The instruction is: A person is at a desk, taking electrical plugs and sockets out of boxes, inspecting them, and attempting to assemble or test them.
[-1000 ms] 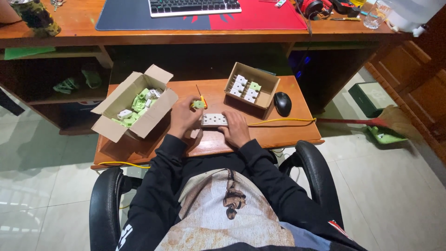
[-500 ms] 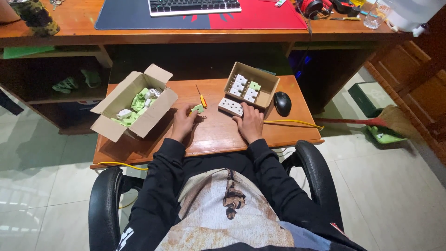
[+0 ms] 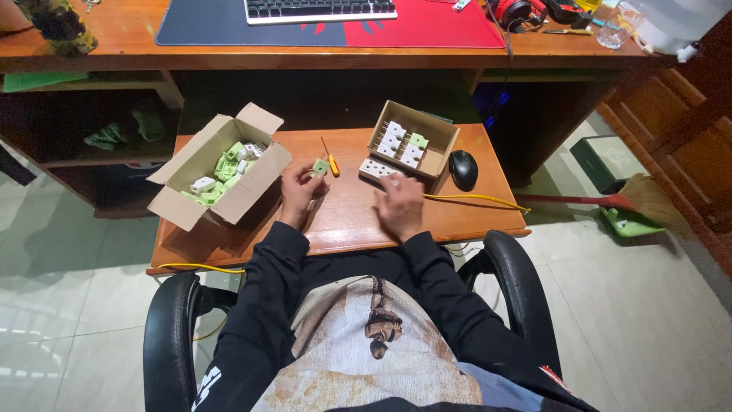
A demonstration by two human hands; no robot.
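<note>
Head view: left hand (image 3: 301, 192) pinches a green part (image 3: 319, 167); right hand (image 3: 399, 203), fingers loosely spread, touches a white block (image 3: 376, 168).

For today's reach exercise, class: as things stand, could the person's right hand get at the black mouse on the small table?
Probably yes. The right hand rests open on the small table, close to the black mouse. Only a thin yellow cable lies between them, flat on the wood; the small box sits beside the path.
</note>
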